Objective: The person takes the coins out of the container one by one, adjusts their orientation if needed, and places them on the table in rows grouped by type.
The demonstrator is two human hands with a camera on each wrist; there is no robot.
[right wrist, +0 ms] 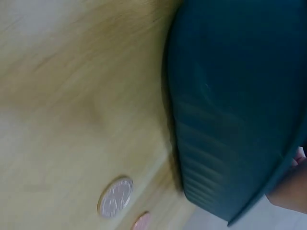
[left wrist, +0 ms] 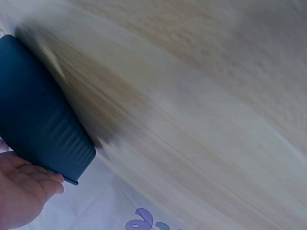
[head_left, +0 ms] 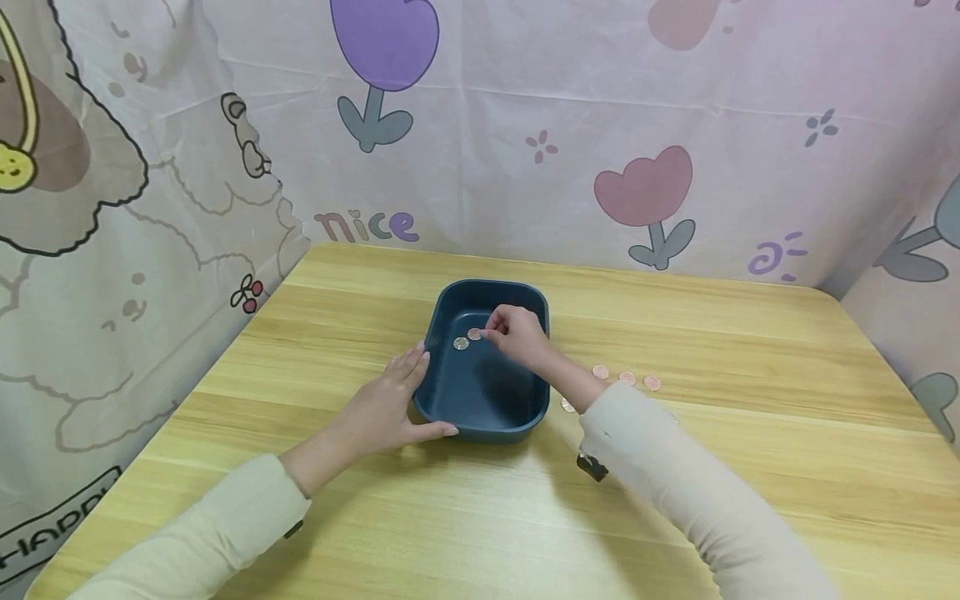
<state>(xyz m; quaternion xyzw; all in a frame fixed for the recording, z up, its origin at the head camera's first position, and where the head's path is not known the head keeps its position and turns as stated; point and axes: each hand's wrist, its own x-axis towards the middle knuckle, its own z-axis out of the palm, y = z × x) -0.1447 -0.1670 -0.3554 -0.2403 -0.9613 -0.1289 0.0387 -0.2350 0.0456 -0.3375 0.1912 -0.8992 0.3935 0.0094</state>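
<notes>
A dark blue rectangular tray (head_left: 480, 392) stands on the table. My left hand (head_left: 386, 408) rests against its left side and near corner, fingers along the wall and thumb at the front rim; in the left wrist view, the left fingers (left wrist: 33, 184) touch the rim. My right hand (head_left: 519, 335) reaches over the right rim, thumb and fingertips pinching the edge of a copper-coloured coin (head_left: 474, 334) inside the tray. Beside that coin lies a silver-coloured coin (head_left: 461, 343) on the tray floor. In the right wrist view, the tray's wall hides most of the right hand.
Right of the tray lie copper coins (head_left: 626, 379) in a row and a silver coin (head_left: 567, 405) near the right cuff. Another coin (head_left: 673, 418) is mostly hidden by the sleeve. A patterned cloth (head_left: 495, 167) hangs behind the wooden table (head_left: 450, 517).
</notes>
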